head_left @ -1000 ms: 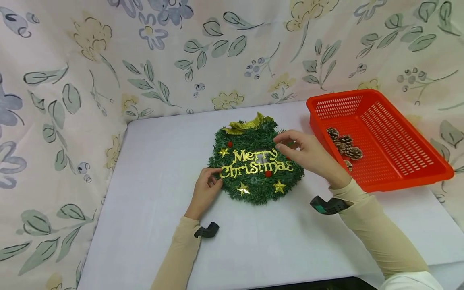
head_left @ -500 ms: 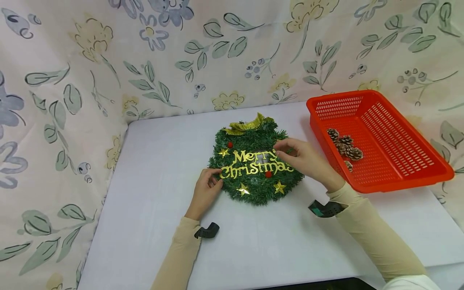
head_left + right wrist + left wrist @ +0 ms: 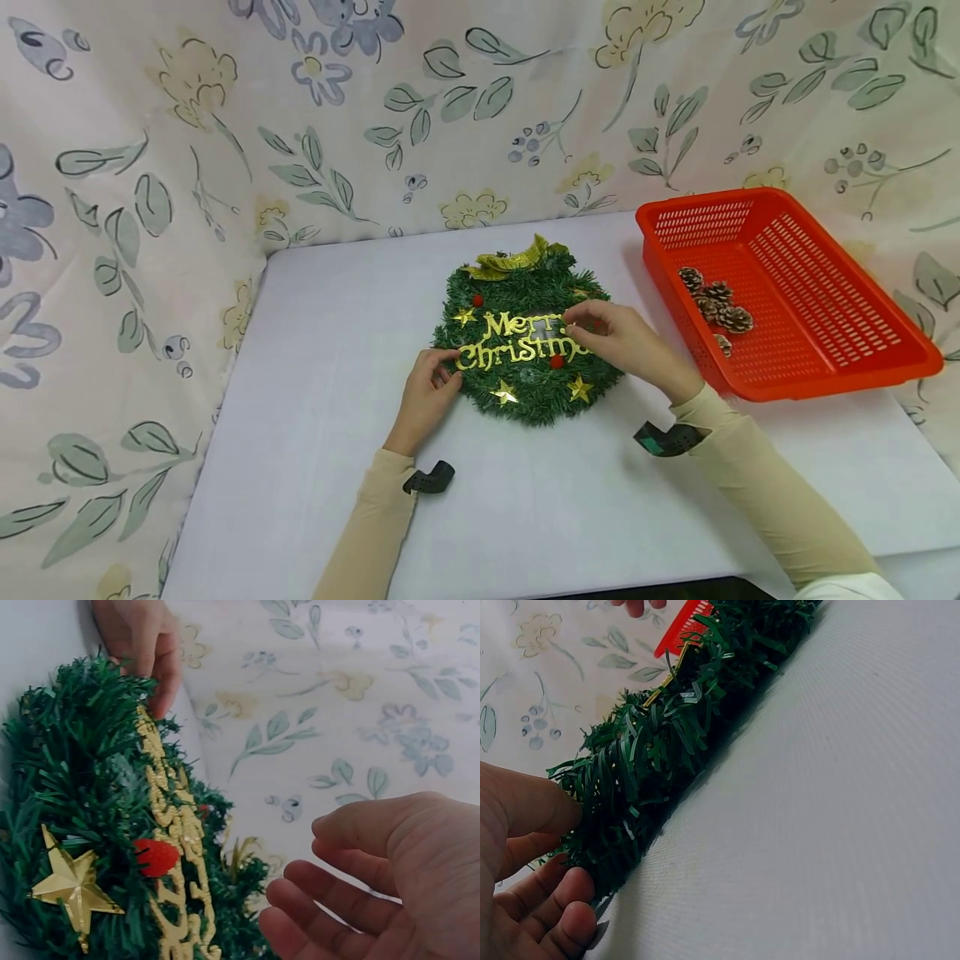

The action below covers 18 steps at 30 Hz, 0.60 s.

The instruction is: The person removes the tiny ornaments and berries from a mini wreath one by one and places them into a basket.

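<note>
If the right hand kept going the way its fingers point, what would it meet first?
Probably the gold Merry Christmas lettering on the wreath: the right hand points left, fingers already at its right end, though depth is unclear.

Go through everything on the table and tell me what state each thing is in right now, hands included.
Wreath: lying flat on the table, gold lettering facing up.
Bow: on the wreath's far edge.
Basket: upright, open, on the table's right side.
Pine cones: loose in the basket.
Left hand: pinching the wreath's left edge.
Right hand: over the wreath's right side, fingers relaxed in the wrist view.
</note>
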Available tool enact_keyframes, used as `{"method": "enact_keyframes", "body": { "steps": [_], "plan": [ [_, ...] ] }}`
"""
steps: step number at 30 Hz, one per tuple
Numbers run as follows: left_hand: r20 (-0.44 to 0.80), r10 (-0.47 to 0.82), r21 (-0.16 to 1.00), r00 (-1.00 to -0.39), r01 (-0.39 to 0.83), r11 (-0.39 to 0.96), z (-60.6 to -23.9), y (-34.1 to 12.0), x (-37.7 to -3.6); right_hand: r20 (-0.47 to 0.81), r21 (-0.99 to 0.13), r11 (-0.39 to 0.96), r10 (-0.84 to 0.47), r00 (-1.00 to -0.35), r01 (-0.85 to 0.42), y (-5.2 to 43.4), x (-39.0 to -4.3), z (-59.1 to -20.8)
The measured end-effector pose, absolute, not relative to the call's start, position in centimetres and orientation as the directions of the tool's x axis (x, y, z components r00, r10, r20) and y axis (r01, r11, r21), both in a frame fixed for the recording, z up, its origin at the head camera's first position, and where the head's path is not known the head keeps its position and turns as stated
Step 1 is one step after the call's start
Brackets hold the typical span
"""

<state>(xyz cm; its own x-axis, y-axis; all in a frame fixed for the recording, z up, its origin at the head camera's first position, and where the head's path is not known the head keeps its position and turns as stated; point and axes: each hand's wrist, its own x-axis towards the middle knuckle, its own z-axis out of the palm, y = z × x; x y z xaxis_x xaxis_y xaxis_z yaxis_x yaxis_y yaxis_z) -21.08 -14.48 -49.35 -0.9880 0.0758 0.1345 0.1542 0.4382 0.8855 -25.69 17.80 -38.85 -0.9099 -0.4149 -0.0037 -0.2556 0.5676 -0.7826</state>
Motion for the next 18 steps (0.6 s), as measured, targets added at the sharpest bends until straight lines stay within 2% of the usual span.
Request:
{"method": "enact_keyframes", "body": {
  "steps": [18],
  "plan": [
    [0.148, 0.083, 0.882, -0.985, 0.170, 0.439, -49.3, -14.4, -21.0, 0.007, -0.768, 0.571, -0.442, -0.897, -0.288, 17.5, -25.2, -41.1]
  ]
}}
